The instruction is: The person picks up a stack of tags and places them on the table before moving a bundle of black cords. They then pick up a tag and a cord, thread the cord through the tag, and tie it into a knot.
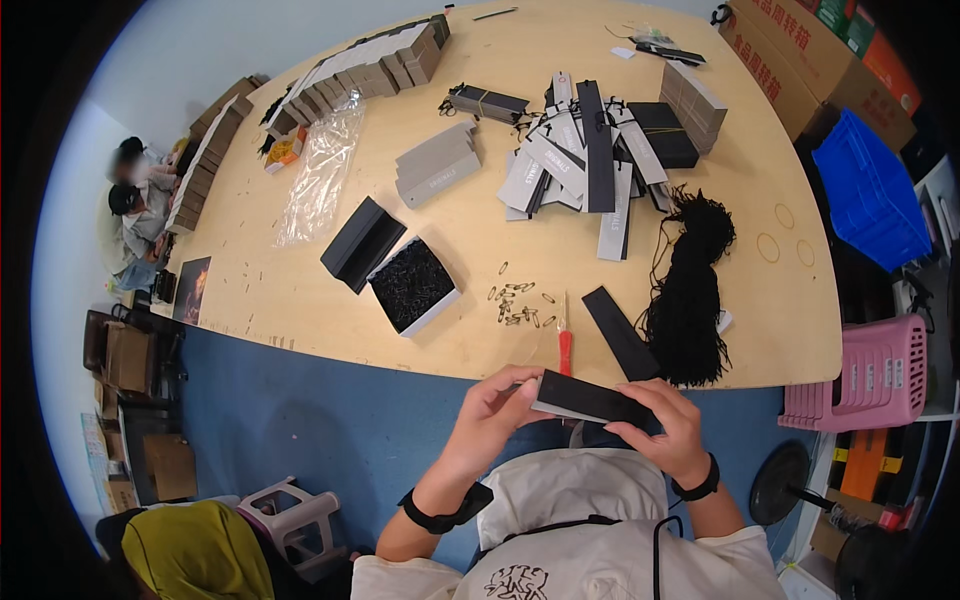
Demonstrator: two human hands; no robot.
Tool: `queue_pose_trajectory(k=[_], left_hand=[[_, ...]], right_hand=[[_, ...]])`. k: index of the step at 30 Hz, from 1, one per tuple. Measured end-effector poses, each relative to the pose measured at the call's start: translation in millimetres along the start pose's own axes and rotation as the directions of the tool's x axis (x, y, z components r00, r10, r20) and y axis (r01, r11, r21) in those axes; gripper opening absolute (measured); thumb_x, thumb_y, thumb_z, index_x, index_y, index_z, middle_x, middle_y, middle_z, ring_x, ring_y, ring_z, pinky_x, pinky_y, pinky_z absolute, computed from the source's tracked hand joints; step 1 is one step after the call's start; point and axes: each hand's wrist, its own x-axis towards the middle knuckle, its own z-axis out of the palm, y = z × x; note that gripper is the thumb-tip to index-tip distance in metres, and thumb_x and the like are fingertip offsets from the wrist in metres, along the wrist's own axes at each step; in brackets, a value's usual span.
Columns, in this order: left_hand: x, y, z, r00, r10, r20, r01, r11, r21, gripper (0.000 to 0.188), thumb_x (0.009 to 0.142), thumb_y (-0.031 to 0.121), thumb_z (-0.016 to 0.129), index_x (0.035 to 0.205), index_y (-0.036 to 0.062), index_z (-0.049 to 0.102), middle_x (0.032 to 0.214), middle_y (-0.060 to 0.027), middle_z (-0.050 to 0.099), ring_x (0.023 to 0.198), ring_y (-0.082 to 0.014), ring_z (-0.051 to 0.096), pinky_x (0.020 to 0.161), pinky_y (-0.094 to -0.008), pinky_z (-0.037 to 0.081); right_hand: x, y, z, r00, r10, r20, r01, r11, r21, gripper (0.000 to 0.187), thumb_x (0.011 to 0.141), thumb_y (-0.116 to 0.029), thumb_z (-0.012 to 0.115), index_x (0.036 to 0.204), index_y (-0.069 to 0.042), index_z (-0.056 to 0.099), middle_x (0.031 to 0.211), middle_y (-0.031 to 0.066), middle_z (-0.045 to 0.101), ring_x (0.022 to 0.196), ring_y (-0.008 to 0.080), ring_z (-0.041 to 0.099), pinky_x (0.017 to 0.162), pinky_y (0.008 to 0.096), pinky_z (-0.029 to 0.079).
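Observation:
Between my two hands, just off the table's front edge, is a long black hang tag with a pale layer along its lower side. My left hand pinches one end of it. The other end is gripped by my right hand. Beyond my hands lies a red-handled awl with its tip pointing away. Several small metal pins are scattered left of it. A black tag lies to the right, beside a thick bundle of black cords.
An open box of small black pieces stands mid-table beside its black lid. A heap of grey and black tags lies further back. Stacked tags line the far left edge. A pink basket stands right; a stool is behind left.

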Motion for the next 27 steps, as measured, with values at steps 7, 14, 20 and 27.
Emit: queue_pose_trajectory(k=[7,14,20,27], left_hand=[[-6.9,-11.3,7.1,0.941,0.307,0.142,-0.283,0.944,-0.168,0.048,0.094,0.014,0.065,0.135,-0.0046,0.049,0.136,-0.0157,0.056,0.119,-0.0211,0.058,0.106,-0.0364,0.042],[-10.7,-24.3,9.9,0.972,0.231,-0.043,-0.233,0.97,-0.071,0.057,0.09,0.024,0.072,0.134,-0.0044,0.049,0.127,-0.0166,0.061,0.119,-0.0248,0.058,0.102,-0.0386,0.046],[-14.6,-37.0,3.4,0.958,0.279,-0.063,-0.286,0.937,-0.201,0.05,0.092,0.014,0.067,0.136,-0.0022,0.048,0.13,-0.015,0.058,0.121,-0.0241,0.056,0.103,-0.0395,0.044],[-19.5,-32.8,10.1,0.953,0.278,0.121,-0.236,0.93,-0.282,0.039,0.091,0.013,0.067,0.126,-0.0017,0.057,0.135,-0.0131,0.052,0.123,-0.0249,0.053,0.101,-0.0413,0.046]], right_hand=[[-10.2,-4.4,15.9,0.982,0.186,-0.009,-0.175,0.939,0.296,0.043,0.071,-0.006,0.084,0.11,0.001,0.066,0.103,0.0142,0.07,0.088,0.022,0.07,0.079,0.0302,0.055],[-16.2,-11.8,26.4,0.925,0.377,0.039,-0.321,0.725,0.61,0.041,0.076,-0.001,0.081,0.113,0.003,0.065,0.109,0.0127,0.069,0.097,0.0174,0.068,0.086,0.0296,0.055],[-15.9,-12.8,28.5,0.892,0.451,-0.037,-0.356,0.75,0.557,0.036,0.077,0.002,0.079,0.109,0.004,0.065,0.104,0.0115,0.068,0.093,0.0147,0.067,0.084,0.0265,0.054],[-6.7,-15.3,27.8,0.967,0.174,-0.184,-0.159,0.983,0.091,0.037,0.07,0.002,0.082,0.103,0.0,0.066,0.099,0.0131,0.067,0.086,0.0242,0.067,0.076,0.0302,0.054]])
